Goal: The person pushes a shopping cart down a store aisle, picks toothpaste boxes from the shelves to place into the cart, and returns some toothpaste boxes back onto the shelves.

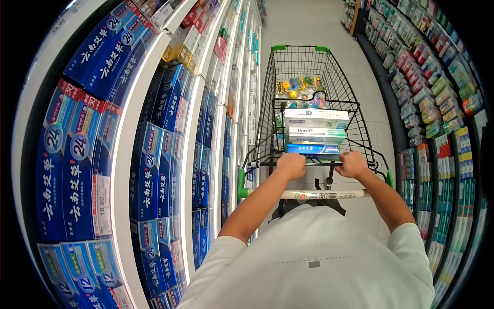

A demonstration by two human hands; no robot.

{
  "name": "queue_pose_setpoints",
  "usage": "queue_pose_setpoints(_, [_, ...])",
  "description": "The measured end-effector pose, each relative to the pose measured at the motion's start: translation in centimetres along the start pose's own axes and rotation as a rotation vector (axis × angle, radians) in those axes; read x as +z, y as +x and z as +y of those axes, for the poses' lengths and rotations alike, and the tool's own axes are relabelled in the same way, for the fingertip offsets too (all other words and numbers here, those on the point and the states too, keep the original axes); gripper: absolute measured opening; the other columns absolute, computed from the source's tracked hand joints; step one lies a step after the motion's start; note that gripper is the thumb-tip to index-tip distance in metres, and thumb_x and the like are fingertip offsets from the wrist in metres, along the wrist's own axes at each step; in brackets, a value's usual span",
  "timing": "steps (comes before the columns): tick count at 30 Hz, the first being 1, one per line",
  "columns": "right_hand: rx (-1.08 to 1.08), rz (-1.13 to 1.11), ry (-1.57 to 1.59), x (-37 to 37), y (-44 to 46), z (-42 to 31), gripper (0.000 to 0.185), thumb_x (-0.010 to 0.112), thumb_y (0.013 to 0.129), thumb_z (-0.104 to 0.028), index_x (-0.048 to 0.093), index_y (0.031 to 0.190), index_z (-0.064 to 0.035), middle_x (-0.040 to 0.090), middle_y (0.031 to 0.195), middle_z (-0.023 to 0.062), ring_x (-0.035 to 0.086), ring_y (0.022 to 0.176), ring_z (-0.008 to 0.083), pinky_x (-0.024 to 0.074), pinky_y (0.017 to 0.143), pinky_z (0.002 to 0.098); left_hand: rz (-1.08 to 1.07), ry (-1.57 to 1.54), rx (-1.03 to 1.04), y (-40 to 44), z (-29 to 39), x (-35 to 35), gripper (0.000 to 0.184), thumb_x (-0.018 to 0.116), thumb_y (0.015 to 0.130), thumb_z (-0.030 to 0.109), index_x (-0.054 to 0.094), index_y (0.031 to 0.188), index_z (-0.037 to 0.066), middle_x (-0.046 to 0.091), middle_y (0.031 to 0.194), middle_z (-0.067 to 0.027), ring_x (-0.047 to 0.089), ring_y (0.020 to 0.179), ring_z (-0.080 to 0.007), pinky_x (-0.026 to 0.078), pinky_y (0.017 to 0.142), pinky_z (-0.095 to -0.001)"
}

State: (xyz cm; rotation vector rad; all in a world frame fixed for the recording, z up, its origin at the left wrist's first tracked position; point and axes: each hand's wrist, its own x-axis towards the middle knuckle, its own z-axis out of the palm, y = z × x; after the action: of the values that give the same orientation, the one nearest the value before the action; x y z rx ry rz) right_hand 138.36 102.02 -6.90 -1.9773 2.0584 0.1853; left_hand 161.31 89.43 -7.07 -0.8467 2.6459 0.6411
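The flat blue cardboard box (pixel 312 149) lies crosswise, just beyond the left hand (pixel 291 166) and right hand (pixel 353 165) alike; fingers curl closed round the near rim of the black wire cart (pixel 321 165).

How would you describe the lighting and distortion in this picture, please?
Head view: wide-angle distortion bows the left shelf edges, and the corners are black; head view: those edges glare white; head view: the left hand and right hand look fairly sharp, but small packets deep in the cart are indistinct.
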Motion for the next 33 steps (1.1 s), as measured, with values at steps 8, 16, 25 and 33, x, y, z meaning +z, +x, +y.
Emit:
queue_pose_setpoints(8, [0.02, -0.05, 0.002, -1.4, 4.7, 1.8, 0.035, 0.064, 0.072, -0.04, 0.066, 0.077, -0.0059, 0.065, 0.073, 0.0168, 0.065, 0.073, 0.0353, 0.0513, 0.066, 0.0459, 0.024, -0.054, 0.001, 3.4, -1.6, -2.4, 0.035, 0.064, 0.08, 0.039, 0.069, 0.092, 0.007, 0.069, 0.088, -0.0164, 0.066, 0.085, -0.0345, 0.053, 0.076, -0.0456])
queue_pose_setpoints(16, [0.063, -0.29, 0.199, -3.5, 8.6, 4.5, 0.044, 0.07, 0.072, -0.043, 0.069, 0.092, -0.0036, 0.068, 0.091, 0.0192, 0.065, 0.087, 0.0352, 0.0512, 0.077, 0.0416, 0.202, -0.716, -0.105, 6.9, -4.5, -4.4, 0.062, 0.076, 0.066, 0.055, 0.068, 0.097, 0.003, 0.068, 0.087, -0.013, 0.066, 0.084, -0.0241, 0.051, 0.076, -0.0341])
queue_pose_setpoints(25, [0.257, -0.212, 0.743, -6.0, 15.5, 13.5, 0.051, 0.073, 0.074, -0.036, 0.067, 0.102, 0.0059, 0.067, 0.101, 0.0228, 0.064, 0.097, 0.0312, 0.0491, 0.086, 0.0379, 0.223, -0.372, -0.502, 13.1, -10.2, -7.7, 0.056, 0.073, 0.071, 0.049, 0.068, 0.087, -0.005, 0.068, 0.089, -0.0231, 0.067, 0.085, -0.0324, 0.052, 0.076, -0.0393])
queue_pose_setpoints(33, [0.23, -0.433, 0.797, 0.7, 22.2, 11.9, 0.064, 0.073, 0.072, -0.047, 0.064, 0.091, 0.0131, 0.066, 0.086, 0.0251, 0.065, 0.074, 0.031, 0.0511, 0.067, 0.0388, -0.148, -0.671, -0.334, 17.1, -12.1, -6.1, 0.05, 0.075, 0.077, 0.036, 0.065, 0.112, 0.002, 0.066, 0.111, -0.0193, 0.062, 0.105, -0.0311, 0.045, 0.093, -0.0373])
